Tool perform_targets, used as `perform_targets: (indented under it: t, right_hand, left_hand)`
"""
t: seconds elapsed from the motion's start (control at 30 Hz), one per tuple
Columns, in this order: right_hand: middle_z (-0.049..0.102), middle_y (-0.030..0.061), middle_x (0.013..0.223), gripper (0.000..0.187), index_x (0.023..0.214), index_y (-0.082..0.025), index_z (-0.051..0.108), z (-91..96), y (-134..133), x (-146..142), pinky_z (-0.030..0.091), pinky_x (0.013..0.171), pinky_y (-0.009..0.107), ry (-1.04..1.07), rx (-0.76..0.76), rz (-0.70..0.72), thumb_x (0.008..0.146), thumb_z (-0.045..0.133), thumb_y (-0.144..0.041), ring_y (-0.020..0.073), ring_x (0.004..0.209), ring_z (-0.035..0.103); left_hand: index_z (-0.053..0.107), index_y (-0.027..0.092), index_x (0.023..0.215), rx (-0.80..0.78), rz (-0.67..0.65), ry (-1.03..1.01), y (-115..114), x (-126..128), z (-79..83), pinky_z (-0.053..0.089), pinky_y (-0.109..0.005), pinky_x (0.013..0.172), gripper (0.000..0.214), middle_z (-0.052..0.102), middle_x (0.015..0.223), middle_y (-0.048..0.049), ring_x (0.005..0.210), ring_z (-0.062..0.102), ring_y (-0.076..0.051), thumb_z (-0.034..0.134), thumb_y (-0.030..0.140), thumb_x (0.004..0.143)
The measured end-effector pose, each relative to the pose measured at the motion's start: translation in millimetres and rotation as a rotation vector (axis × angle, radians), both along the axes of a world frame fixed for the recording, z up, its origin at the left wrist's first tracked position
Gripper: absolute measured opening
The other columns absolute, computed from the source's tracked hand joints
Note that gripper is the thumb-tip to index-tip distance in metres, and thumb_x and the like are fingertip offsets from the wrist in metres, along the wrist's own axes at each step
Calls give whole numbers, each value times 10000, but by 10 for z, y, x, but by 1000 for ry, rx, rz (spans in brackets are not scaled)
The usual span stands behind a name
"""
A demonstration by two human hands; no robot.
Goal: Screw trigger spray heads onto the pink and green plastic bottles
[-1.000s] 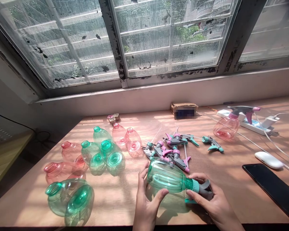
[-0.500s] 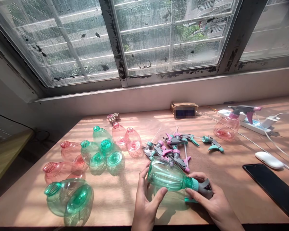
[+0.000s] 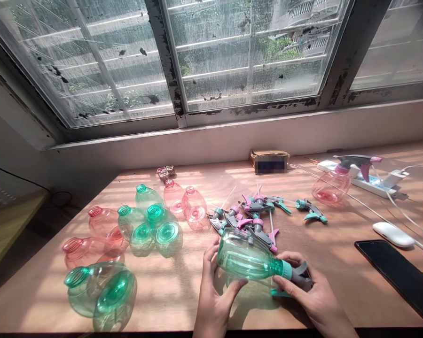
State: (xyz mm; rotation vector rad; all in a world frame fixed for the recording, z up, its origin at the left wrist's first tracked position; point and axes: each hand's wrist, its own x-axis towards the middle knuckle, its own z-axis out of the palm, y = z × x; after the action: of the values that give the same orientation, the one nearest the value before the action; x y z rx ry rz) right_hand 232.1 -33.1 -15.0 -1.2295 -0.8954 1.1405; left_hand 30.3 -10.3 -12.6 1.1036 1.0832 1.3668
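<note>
text: none legible | box [image 3: 270, 161] label: blurred out

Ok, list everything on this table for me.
clear green plastic bottle with grey trigger sprayer: one, green, held front centre.
loose green plastic bottles: at least four, green, left.
loose pink plastic bottles: four, pink, left.
trigger sprayer heads: a pile, grey with pink or teal, centre.
assembled pink spray bottle: one, pink, far right.
cardboard box: one, brown, by the wall.
white power strip: one, white, far right.
white computer mouse: one, white, right.
black phone: one, black, near right.
left hand: one, on the bottle's body.
right hand: one, on the sprayer.
</note>
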Motion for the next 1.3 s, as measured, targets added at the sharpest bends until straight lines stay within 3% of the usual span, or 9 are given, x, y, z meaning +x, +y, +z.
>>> perform_targets:
  t: [0.1,0.23,0.33,0.47,0.63,0.8,0.9,1.13,1.3]
  right_hand:
    - [706,-22,794,353,973,-249,722,6,3,10,597,556,258,10,-12,-4,720,878,-440,190,628,661]
    - [729,-10,801,323,951,-245,741,-3,6,9,588,578,245,-34,18,13,715,879,-418,196,654,674]
    - [741,-6,831,295,936,-249,752,-1,4,-1,591,612,234,-55,30,40,716,880,-398,203,699,691]
    - [712,-21,801,303,959,-252,742,9,3,8,599,596,245,-31,9,38,734,871,-410,191,663,672]
    - [704,-16,854,321,984,-261,717,-9,1,27,610,583,261,-17,-2,22,753,857,-434,197,676,672]
    - [712,-6,850,315,979,-248,735,-13,-4,15,610,625,260,-47,6,29,745,860,-418,199,695,662]
    - [728,-6,842,271,960,-248,743,5,-2,4,583,646,231,-98,43,40,753,854,-383,190,709,665]
    - [700,-23,780,297,986,-252,720,-10,-7,39,556,554,238,-28,13,20,754,849,-387,176,614,643]
    - [705,-18,803,297,961,-254,726,-14,-14,30,563,589,245,-24,-1,41,733,858,-392,188,658,655]
  left_hand:
    - [542,314,1334,20,20,-27,-3,12,-26,397,-458,1169,649,456,1583,-84,1417,480,-340,846,301,761]
    - [549,310,1306,-12,27,-15,-29,4,27,426,-440,1139,735,485,1555,-87,1419,470,-357,923,357,675]
    - [568,293,1268,-15,64,-1,-30,-1,63,400,-475,1156,636,488,1555,-101,1435,454,-366,882,444,736]
    - [546,304,1348,-7,43,-8,4,-6,28,407,-500,1157,619,515,1539,-102,1395,510,-355,831,418,810]
    - [561,303,1383,47,4,20,31,-36,-59,414,-514,1167,631,520,1546,-102,1378,529,-365,829,356,814]
    - [509,318,1372,9,0,4,-9,-21,-34,405,-496,1169,732,519,1533,-99,1400,504,-359,878,404,746]
    - [501,289,1349,-9,30,39,-18,-2,2,405,-489,1161,681,535,1509,-117,1406,497,-361,837,460,782]
    - [535,325,1357,47,5,42,-16,17,15,415,-444,1153,576,466,1567,-79,1414,490,-335,787,353,840]
    - [461,314,1407,-28,-33,29,-58,1,57,344,-473,1204,806,509,1528,-91,1427,466,-351,885,396,727]
